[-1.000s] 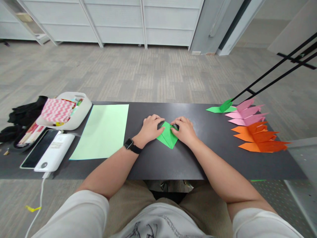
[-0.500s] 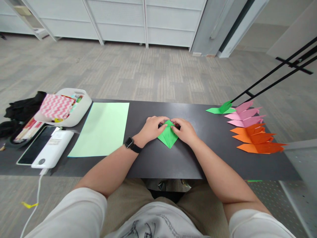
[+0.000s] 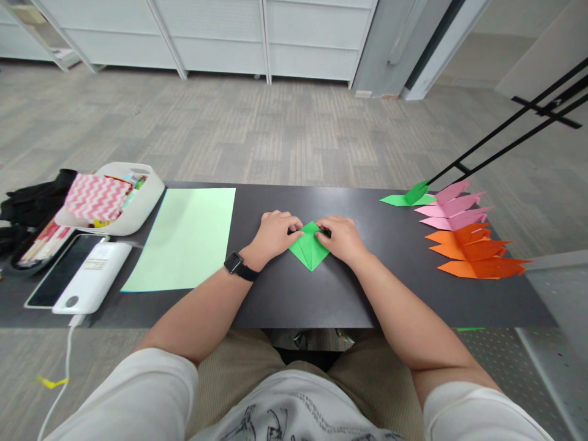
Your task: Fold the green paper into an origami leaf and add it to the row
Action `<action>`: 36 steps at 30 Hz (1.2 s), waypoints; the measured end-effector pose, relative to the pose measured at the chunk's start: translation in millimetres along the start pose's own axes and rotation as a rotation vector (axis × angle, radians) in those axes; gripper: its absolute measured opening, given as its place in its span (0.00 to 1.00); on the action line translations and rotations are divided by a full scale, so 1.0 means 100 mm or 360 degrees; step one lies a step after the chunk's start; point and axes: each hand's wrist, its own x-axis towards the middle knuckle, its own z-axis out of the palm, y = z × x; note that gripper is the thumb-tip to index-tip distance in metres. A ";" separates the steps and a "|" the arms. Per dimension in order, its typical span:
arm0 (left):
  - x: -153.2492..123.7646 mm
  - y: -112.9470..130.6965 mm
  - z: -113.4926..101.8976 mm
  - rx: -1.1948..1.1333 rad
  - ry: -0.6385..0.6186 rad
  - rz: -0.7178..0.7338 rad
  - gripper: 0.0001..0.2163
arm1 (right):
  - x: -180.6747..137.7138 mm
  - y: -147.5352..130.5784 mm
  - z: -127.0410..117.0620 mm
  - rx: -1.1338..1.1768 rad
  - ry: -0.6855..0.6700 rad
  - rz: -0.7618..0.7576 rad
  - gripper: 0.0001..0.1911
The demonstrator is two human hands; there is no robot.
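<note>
A green sheet of origami paper (image 3: 310, 250), folded into a diamond with crease lines, lies on the dark table in front of me. My left hand (image 3: 277, 234) grips its left corner between thumb and fingers. At the right corner, my right hand (image 3: 339, 237) pinches the paper the same way, thumb on top. The fingertips under the edges are partly hidden. Over to the right stand folded paper cranes: a green crane (image 3: 408, 197), pink cranes (image 3: 454, 205) and orange cranes (image 3: 473, 252).
Pale green paper sheets (image 3: 184, 239) lie left of my hands on the dark table (image 3: 294, 306). Beyond them are a white basket (image 3: 147, 202) with a pink zigzag cloth, a white power bank (image 3: 92, 278) with a cable, and a phone (image 3: 62, 269). A black metal frame (image 3: 505, 122) rises at the right.
My hands have shifted slightly outward from the top point toward the side corners of the green paper, so more of its top shows. The whole view has moved a little.
</note>
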 end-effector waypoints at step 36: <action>-0.12 0.05 -0.03 0.0578 -0.0153 0.0600 0.10 | -0.08 0.09 -0.15 -0.0292 -0.0163 -0.0354 0.17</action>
